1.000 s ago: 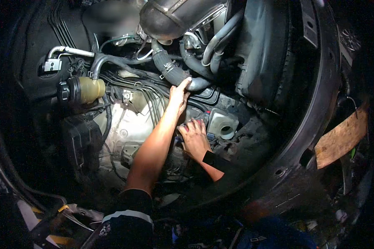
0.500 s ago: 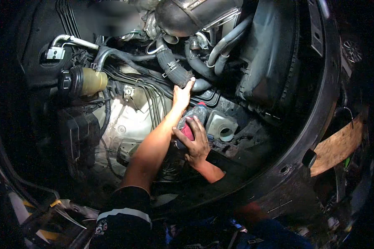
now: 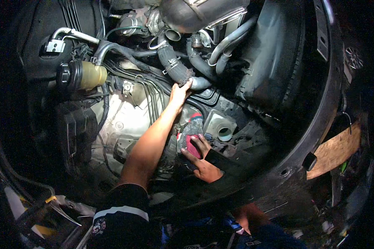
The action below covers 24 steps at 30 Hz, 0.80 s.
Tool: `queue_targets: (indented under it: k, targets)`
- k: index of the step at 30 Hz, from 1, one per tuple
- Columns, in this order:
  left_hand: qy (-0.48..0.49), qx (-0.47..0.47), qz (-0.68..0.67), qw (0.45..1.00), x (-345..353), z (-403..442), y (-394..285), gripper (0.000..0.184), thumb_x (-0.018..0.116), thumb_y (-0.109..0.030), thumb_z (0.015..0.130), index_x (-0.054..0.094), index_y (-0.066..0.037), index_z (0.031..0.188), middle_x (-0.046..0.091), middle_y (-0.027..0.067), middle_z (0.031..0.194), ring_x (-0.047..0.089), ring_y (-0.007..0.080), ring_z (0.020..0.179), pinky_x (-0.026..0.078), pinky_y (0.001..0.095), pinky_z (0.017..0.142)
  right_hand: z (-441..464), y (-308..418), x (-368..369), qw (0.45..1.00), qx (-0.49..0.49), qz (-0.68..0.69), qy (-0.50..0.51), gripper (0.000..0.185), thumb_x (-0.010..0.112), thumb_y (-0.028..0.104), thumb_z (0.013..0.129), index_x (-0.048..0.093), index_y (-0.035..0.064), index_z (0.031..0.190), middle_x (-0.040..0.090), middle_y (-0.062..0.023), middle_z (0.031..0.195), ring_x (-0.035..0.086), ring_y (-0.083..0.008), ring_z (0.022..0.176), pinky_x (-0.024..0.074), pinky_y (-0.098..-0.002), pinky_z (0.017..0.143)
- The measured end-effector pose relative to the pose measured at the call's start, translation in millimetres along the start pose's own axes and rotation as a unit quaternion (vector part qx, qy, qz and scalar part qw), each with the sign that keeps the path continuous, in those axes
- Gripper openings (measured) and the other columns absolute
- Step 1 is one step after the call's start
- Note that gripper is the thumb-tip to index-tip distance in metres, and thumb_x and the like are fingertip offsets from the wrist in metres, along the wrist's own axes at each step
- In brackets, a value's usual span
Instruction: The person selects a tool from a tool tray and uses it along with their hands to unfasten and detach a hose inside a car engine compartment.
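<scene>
My left hand [image 3: 179, 93] reaches up into the engine bay, its thumb and fingers closed on the lower end of a black ribbed hose [image 3: 173, 65]. That end meets a smooth grey pipe [image 3: 201, 84]. Below and to the right, my right hand [image 3: 203, 162] is curled over a grey object with a red end and a pinkish-red patch [image 3: 190, 132]; its exact kind I cannot make out. The fingers rest across the pinkish patch. Part of my right arm is hidden behind a dark edge. A pale container with a round opening [image 3: 223, 126] stands beside the object.
A yellowed reservoir with a black cap [image 3: 89, 77] sits at the left. Thin metal lines [image 3: 150, 99] run behind my left arm. A dark metal cylinder [image 3: 195, 16] is above the hose. The curved body edge [image 3: 297, 159] borders the bay, with a brown board [image 3: 336, 151] outside it.
My right hand has moved down and slightly right, and the grey object has come down with it. My left hand stays at the hose end. The view has shifted slightly.
</scene>
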State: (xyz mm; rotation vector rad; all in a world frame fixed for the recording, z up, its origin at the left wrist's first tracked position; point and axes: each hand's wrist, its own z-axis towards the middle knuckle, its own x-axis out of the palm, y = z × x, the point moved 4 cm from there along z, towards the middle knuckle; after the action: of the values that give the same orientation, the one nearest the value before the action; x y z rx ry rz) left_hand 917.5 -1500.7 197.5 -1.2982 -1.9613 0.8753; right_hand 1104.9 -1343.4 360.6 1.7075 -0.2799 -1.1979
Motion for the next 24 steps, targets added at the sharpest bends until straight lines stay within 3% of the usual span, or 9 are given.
queue_targets:
  k: [2,5,7,9,12,16,20,22,24]
  targets:
    - [0.008,0.013,0.0,1.0,-3,9,9,0.056,0.078,-0.038,0.084,0.058,0.004,0.115,0.065,0.0113,0.112,0.062,0.0192,0.098,0.051,0.0319,0.085,-7,0,-3,1.0,-0.018,-0.021,-0.002,0.087,0.075,0.014,0.062,0.049,0.0282,0.144,0.037,-0.0234,0.15,0.035,-0.048,0.138,0.0346,-0.0558,0.112]
    - [0.032,-0.004,0.048,0.998,-4,6,0,0.057,0.077,-0.039,0.084,0.058,0.004,0.115,0.064,0.0105,0.111,0.061,0.0182,0.096,0.05,0.0305,0.084,-20,4,-8,0.998,-0.045,-0.006,-0.052,0.074,0.072,0.016,0.071,0.051,0.0201,0.142,0.045,-0.0246,0.143,0.043,-0.0454,0.133,0.0386,-0.0555,0.108]
    - [0.045,-0.006,0.044,0.998,-2,3,-4,0.053,0.077,-0.039,0.084,0.061,0.002,0.115,0.065,0.0084,0.109,0.061,0.0164,0.094,0.05,0.0294,0.082,-24,6,-15,0.983,0.087,0.163,-0.018,0.075,0.073,0.014,0.07,0.051,0.015,0.142,0.046,-0.0238,0.143,0.042,-0.0467,0.135,0.0373,-0.0563,0.109]
    - [0.057,-0.008,0.039,0.998,0,-1,-9,0.052,0.077,-0.039,0.084,0.063,0.0,0.115,0.065,0.0073,0.109,0.061,0.0154,0.093,0.049,0.0287,0.081,-40,6,-9,0.973,0.098,0.209,-0.012,0.07,0.072,0.013,0.072,0.052,0.0106,0.14,0.047,-0.0229,0.143,0.044,-0.0456,0.135,0.0381,-0.056,0.108]
    - [0.072,-0.029,0.052,0.996,0,-5,-16,0.05,0.078,-0.036,0.084,0.064,0.0,0.116,0.066,0.0082,0.111,0.063,0.0184,0.099,0.052,0.0318,0.087,-103,-40,34,0.994,-0.062,0.093,0.002,0.052,0.066,0.02,0.084,0.055,0.0065,0.134,0.048,-0.0206,0.144,0.048,-0.0393,0.133,0.0404,-0.0531,0.107]
    - [0.078,-0.048,0.053,0.994,0,-6,-20,0.054,0.079,-0.033,0.084,0.061,0.004,0.119,0.065,0.0115,0.116,0.063,0.0216,0.105,0.053,0.035,0.095,-126,-32,-6,0.964,0.139,0.225,-0.011,0.048,0.056,0.028,0.091,0.053,0.0059,0.133,0.05,-0.0176,0.139,0.049,-0.0354,0.129,0.0387,-0.0498,0.108]
    - [0.078,-0.035,0.093,0.992,-6,0,-19,0.051,0.082,-0.029,0.079,0.065,0.005,0.113,0.068,0.0118,0.109,0.064,0.0197,0.099,0.051,0.0324,0.091,-163,-20,-62,0.848,0.334,0.353,-0.211,0.047,0.047,0.036,0.097,0.052,0.0053,0.132,0.052,-0.0146,0.134,0.05,-0.0314,0.124,0.0369,-0.0466,0.11]
    - [0.089,-0.022,0.141,0.986,-7,2,-22,0.049,0.083,-0.026,0.076,0.067,0.004,0.111,0.07,0.0117,0.106,0.064,0.0188,0.096,0.049,0.0313,0.089,-184,-14,-99,0.764,0.361,0.385,-0.371,0.048,0.042,0.04,0.1,0.051,0.005,0.132,0.053,-0.0131,0.132,0.051,-0.0294,0.122,0.0361,-0.045,0.11]
    - [0.136,0.015,0.149,0.979,-6,6,-20,0.05,0.084,-0.026,0.075,0.068,0.0,0.114,0.07,0.0103,0.106,0.064,0.0186,0.096,0.049,0.0316,0.09,-198,-7,-146,0.696,0.309,0.394,-0.515,0.05,0.037,0.044,0.103,0.05,0.0048,0.132,0.054,-0.0116,0.13,0.051,-0.0274,0.12,0.0352,-0.0433,0.111]
